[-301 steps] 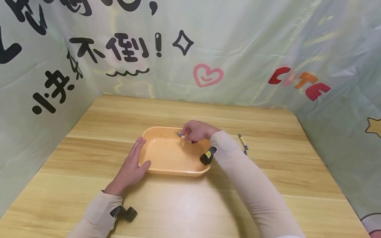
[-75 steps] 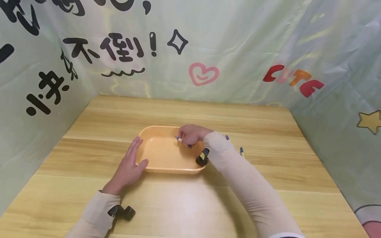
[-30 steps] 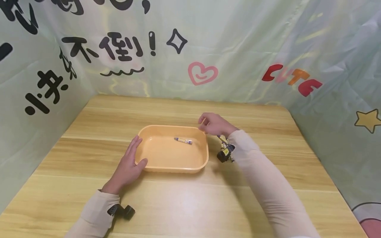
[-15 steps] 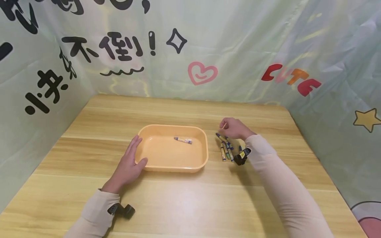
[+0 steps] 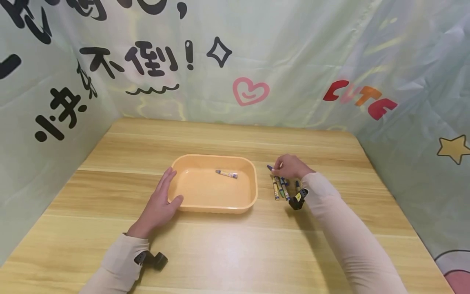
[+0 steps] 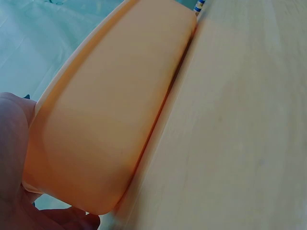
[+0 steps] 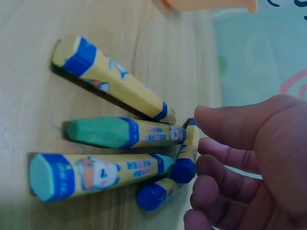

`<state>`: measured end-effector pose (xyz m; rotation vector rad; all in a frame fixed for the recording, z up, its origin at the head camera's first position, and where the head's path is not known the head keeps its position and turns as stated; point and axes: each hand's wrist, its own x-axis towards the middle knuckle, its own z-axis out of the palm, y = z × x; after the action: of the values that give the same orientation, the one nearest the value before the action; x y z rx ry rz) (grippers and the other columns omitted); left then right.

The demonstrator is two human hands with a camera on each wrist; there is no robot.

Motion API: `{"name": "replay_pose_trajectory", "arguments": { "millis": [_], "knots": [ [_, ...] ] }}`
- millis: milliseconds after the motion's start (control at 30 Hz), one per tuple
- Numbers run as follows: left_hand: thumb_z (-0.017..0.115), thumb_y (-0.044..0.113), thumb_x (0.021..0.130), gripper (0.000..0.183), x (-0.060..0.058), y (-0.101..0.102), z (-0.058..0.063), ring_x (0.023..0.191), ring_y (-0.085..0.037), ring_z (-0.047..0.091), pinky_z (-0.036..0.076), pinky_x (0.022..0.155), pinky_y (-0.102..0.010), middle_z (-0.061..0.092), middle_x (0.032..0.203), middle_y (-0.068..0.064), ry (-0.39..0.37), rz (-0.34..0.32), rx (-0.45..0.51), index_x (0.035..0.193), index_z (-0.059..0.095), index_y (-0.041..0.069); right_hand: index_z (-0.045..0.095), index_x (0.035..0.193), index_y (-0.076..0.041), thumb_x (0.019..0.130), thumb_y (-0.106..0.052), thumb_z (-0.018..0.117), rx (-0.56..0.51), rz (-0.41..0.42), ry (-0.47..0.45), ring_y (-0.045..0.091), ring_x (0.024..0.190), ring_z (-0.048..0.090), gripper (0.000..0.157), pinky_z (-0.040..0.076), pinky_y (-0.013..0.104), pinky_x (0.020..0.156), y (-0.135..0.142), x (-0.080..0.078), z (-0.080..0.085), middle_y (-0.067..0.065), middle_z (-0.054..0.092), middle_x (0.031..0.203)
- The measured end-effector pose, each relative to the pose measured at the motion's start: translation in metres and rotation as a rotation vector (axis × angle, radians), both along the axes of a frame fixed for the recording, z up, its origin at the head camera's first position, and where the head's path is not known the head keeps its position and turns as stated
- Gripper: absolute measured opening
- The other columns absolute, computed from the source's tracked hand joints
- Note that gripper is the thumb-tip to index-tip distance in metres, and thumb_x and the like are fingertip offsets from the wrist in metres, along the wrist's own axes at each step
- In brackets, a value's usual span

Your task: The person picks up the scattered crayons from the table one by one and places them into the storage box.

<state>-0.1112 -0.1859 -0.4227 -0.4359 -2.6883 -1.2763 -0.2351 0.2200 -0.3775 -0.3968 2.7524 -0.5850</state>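
An orange plastic tray (image 5: 213,200) stands on the table, with a paper-wrapped crayon (image 5: 226,174) lying inside toward its back right. My left hand (image 5: 158,208) rests against the tray's left end, fingers straight along the outside and thumb at the front rim. To the right of the tray, several crayons (image 5: 281,190) lie in a loose group. My right hand (image 5: 291,166) is bent over the back of this group, thumb and fingertips right at a blue-ended crayon (image 7: 188,148); I cannot tell whether they pinch it. A green crayon (image 7: 100,132) and a turquoise one (image 7: 100,175) lie beside the fingers.
Another crayon (image 5: 297,185) lies partly hidden behind the right wrist's camera (image 5: 298,199). The wooden table (image 5: 227,249) ends at printed cloth walls (image 5: 293,61) on the back and both sides.
My right hand put a crayon in the tray, let go, moved right and came down over the loose crayons. The left hand stays at the tray.
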Motion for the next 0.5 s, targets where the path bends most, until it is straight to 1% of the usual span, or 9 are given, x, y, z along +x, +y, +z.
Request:
{"name": "replay_pose_trajectory", "arguments": {
  "millis": [133,300,500],
  "knots": [
    [0.056,0.012,0.09,0.07,-0.0002,0.0004,0.0001,0.14,-0.045,0.02,0.022,0.105,-0.068,0.012,0.16,-0.017,-0.004,0.001,-0.001,0.15,0.023,0.0,0.068,0.09,-0.003,0.089,-0.02,0.067,-0.005,-0.015,-0.013,0.021,0.075,0.061,0.017,0.05,0.036,0.069,0.0009,0.0002,-0.0024,0.009,0.069,0.089],
    [0.056,0.012,0.09,0.07,0.0,0.0006,0.0002,0.14,-0.045,0.02,0.022,0.105,-0.068,0.012,0.16,-0.017,-0.006,0.002,-0.004,0.15,0.023,0.0,0.067,0.089,-0.003,0.088,-0.019,0.068,0.017,-0.023,-0.013,0.018,0.071,0.061,0.016,0.05,0.033,0.065,0.002,-0.0001,-0.0041,0.008,0.069,0.087],
    [0.056,0.012,0.09,0.07,0.0003,0.0008,0.0007,0.14,-0.045,0.021,0.023,0.105,-0.068,0.012,0.16,-0.016,-0.01,0.004,-0.003,0.151,0.023,0.0,0.069,0.086,-0.004,0.091,-0.021,0.064,0.028,-0.025,-0.014,0.016,0.066,0.06,0.018,0.049,0.03,0.06,0.002,-0.0007,-0.0053,0.004,0.068,0.079]
  ]
}}
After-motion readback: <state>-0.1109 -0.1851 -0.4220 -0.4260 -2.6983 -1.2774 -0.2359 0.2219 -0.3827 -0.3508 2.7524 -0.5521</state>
